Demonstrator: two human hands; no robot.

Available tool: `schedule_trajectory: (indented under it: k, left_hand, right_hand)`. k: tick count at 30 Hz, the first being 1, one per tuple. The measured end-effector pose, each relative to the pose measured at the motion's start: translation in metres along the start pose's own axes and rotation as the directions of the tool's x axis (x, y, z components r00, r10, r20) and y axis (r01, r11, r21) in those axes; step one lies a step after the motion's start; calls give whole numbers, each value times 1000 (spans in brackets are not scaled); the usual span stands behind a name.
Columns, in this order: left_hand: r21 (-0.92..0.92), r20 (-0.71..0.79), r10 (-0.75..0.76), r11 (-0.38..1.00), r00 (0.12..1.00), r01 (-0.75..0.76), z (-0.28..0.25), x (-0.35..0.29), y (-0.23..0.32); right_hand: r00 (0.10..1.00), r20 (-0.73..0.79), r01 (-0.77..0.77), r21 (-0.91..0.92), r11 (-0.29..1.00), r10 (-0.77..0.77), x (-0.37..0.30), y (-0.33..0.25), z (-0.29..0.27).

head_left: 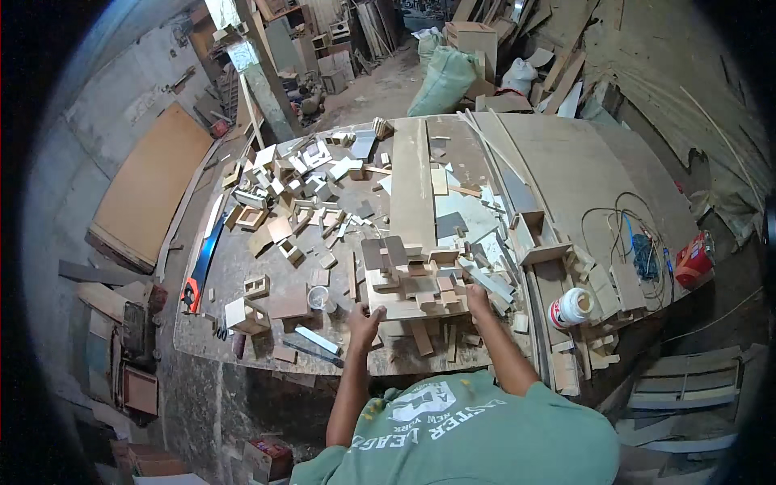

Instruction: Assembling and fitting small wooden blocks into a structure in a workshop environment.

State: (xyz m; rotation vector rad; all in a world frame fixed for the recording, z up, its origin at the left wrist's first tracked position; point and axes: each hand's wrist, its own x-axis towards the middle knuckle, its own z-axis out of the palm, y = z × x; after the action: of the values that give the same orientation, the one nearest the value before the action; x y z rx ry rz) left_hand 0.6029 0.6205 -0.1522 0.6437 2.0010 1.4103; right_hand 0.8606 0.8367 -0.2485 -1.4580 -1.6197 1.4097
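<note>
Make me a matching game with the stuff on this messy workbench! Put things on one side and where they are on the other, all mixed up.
Things:
1. handsaw
2. white glue bottle
3. tangle of wires
4. wooden board stacked with blocks

Places:
A. between the left hand and right hand
B. far right of the bench, beside a red tool
C. along the left edge of the bench
D. lying on its side, right of the right hand

Pairs: 1-C, 2-D, 3-B, 4-A
</note>
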Motion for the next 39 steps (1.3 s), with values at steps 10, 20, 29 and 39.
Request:
schedule_trajectory:
  k: [10,20,29,39]
  left_hand:
    - [-200,99,53,979,994,-32,15,-48,113]
    - [-266,170,133,960,976,-85,23,-71,160]
    - [-402,247,188,913,950,-76,26,-82,171]
    - [-410,253,173,911,952,-56,19,-83,171]
  right_hand:
    - [986,63,-163,186,969,154,23,26,-16]
    - [919,366,-293,393,871,144,-23,-28,-38]
    - [910,407,-167,527,833,-75,-30,-37,-48]
    - [921,353,-82,592,802,-167,-42,-72,-50]
